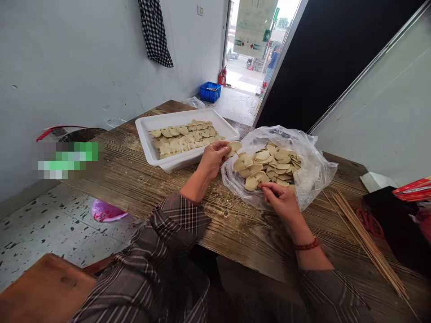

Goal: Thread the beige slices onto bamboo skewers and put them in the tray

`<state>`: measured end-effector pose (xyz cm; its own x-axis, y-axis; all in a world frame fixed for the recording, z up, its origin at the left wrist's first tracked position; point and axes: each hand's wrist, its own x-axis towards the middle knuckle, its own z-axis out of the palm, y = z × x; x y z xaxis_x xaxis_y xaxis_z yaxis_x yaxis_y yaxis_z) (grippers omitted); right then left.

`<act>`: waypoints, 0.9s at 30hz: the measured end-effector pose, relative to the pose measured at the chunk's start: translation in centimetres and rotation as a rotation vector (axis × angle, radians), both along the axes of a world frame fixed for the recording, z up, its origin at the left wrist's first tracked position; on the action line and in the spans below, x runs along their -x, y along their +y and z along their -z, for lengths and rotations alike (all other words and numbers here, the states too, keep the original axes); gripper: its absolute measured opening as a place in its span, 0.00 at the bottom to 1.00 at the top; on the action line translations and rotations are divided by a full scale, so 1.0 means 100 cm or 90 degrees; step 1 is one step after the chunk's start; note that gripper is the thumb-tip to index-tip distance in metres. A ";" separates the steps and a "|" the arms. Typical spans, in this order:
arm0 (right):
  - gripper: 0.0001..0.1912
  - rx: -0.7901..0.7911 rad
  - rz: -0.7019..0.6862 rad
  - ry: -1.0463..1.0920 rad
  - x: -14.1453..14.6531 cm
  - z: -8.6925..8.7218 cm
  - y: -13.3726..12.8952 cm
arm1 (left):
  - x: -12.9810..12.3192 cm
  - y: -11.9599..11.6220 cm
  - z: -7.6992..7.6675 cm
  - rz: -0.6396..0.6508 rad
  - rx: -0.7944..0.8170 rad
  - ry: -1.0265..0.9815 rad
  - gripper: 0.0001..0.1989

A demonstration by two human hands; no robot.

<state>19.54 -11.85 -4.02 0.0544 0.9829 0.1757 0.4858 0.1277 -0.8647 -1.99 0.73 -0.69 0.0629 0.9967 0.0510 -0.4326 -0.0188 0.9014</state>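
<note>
My left hand (215, 158) is closed, pinching a thin round beige slice (235, 148) between thumb and fingers. Several more slices (249, 169) sit in a row on a thin skewer between my hands. The skewer's near end is pinched in my right hand (280, 197), just above the table, though most of its length is covered by the slices. Directly behind lies a clear plastic bag (311, 166), wide at the mouth, with a heap of loose beige slices (282, 162) inside. What kind of food the slices are, I cannot tell.
A white tray (146, 141) on the wooden table (134, 179) holds rows of skewered slices (183, 139). Bare bamboo skewers (368, 242) lie at the right, beside red-handled scissors (369, 222) and a black box (387, 224). A wooden stool (47, 287) stands lower left.
</note>
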 end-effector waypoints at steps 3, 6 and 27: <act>0.16 0.002 -0.001 0.001 0.000 0.000 0.000 | 0.000 0.000 -0.001 0.003 0.008 -0.026 0.10; 0.16 -0.001 -0.009 -0.004 -0.002 0.001 -0.001 | 0.000 -0.001 -0.002 0.010 0.022 -0.034 0.09; 0.18 -0.008 -0.009 -0.055 -0.001 0.004 0.001 | -0.004 -0.003 0.004 0.002 -0.068 0.099 0.09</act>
<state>19.68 -11.76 -4.41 0.0248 0.9811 0.1918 0.5564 0.1458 -0.8180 -1.56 0.47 -1.09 0.0806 0.9861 0.1453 -0.2884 -0.1165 0.9504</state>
